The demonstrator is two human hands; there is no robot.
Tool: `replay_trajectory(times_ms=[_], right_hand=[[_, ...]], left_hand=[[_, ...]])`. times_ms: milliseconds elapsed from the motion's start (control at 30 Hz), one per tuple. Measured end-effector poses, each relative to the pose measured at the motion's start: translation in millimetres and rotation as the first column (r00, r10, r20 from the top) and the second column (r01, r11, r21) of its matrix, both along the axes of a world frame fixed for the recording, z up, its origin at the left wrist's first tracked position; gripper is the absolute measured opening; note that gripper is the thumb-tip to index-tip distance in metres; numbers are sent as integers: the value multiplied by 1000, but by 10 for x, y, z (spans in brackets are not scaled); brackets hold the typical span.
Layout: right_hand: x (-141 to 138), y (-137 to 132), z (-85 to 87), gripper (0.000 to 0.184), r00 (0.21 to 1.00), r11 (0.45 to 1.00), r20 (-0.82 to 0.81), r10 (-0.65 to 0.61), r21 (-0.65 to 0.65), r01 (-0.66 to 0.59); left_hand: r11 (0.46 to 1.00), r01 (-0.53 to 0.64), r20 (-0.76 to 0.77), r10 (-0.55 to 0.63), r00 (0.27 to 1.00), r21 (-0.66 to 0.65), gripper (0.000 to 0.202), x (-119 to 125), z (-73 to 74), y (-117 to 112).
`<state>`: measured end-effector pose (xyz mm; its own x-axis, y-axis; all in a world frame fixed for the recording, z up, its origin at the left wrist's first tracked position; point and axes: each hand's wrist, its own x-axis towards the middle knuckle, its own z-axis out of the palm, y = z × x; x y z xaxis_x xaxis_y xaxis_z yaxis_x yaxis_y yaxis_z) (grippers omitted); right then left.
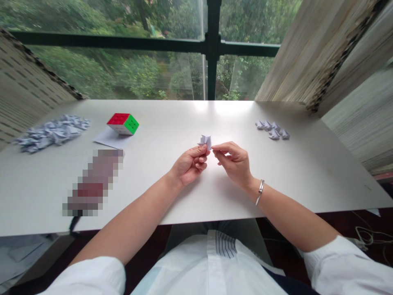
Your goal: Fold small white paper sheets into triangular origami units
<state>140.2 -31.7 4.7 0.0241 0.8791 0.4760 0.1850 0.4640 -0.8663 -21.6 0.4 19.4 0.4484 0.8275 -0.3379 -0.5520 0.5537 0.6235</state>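
Note:
Over the middle of the table, my left hand [193,166] pinches a small folded white paper piece [206,141] between thumb and fingers. Pointed flaps stick up from the paper. My right hand [233,162], with a silver bracelet at the wrist, has its thumb and forefinger closed at the paper's lower right edge. The fingertips partly hide where they meet the paper. At the right rear lies a small group of similar folded paper pieces [273,129]. A larger pile of folded paper pieces [55,133] lies at the far left.
A red, green and white puzzle cube [123,123] rests on white paper sheets [107,140] at the left rear. Nearer stands a pixelated object [93,182] with a black strap. The white table [190,205] meets the window; curtains [285,53] hang at both sides.

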Motion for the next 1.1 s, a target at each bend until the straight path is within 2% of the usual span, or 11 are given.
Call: replay_trajectory(times_ms=[233, 500, 633, 833, 1100], right_hand=[[13, -15, 16, 15, 999, 998, 38, -14, 68, 11], [33, -18, 28, 16, 983, 990, 166, -80, 125, 60], [34, -21, 34, 15, 974, 986, 210, -81, 161, 47], [16, -8, 18, 9, 978, 975, 194, -82, 220, 38], [58, -5, -1, 5, 926, 957, 351, -136, 290, 31]], left_hand=[[998, 35, 57, -32, 998, -50, 8, -18, -8, 7], [994, 66, 95, -58, 994, -88, 7, -44, -4, 16], [994, 67, 92, -60, 994, -81, 7, -40, -3, 13], [996, 81, 90, -77, 993, -46, 10, -18, -13, 0], [995, 97, 57, -97, 994, 12, 6, -15, -80, 8]])
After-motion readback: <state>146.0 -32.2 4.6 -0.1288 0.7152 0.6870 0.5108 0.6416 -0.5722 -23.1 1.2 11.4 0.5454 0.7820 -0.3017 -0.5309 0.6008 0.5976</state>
